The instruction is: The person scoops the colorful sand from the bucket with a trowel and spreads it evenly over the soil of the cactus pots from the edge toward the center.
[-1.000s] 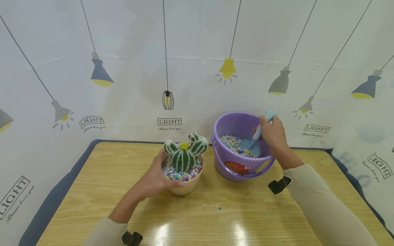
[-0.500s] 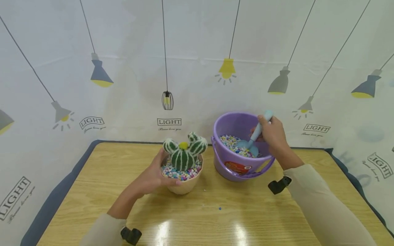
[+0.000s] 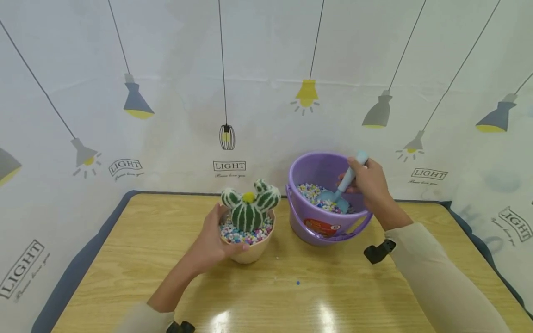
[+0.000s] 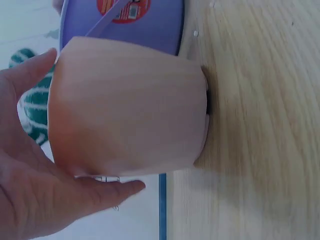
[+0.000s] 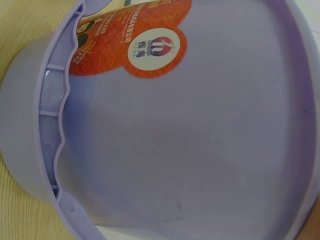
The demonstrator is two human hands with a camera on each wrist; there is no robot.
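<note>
My left hand (image 3: 210, 244) holds the rim of a pale peach flowerpot (image 3: 251, 253), its thumb on the near side. Colourful pebbles (image 3: 239, 235) fill the pot round a plush green cactus (image 3: 247, 217) with a yellow top. In the left wrist view the flowerpot (image 4: 130, 107) stands upright on the table, thumb and a finger at its rim. Over the purple bucket (image 3: 305, 222), my right hand (image 3: 369, 181) grips a light blue toy shovel (image 3: 350, 176). The shovel's blade rests among the bucket's pebbles (image 3: 308, 191), partly buried. Only the bucket's side (image 5: 190, 135) fills the right wrist view.
A wooden table (image 3: 145, 231) bears pot and bucket, backed by a cloth (image 3: 266, 41) printed with lamps. The bucket's handle (image 3: 354, 235) hangs down in front. One blue pebble (image 3: 298, 282) and a few pale specks lie loose on the wood.
The shovel's blade has shifted slightly left in the pebbles, and its handle has dropped a little. My left hand keeps its hold on the pot, which has barely moved.
</note>
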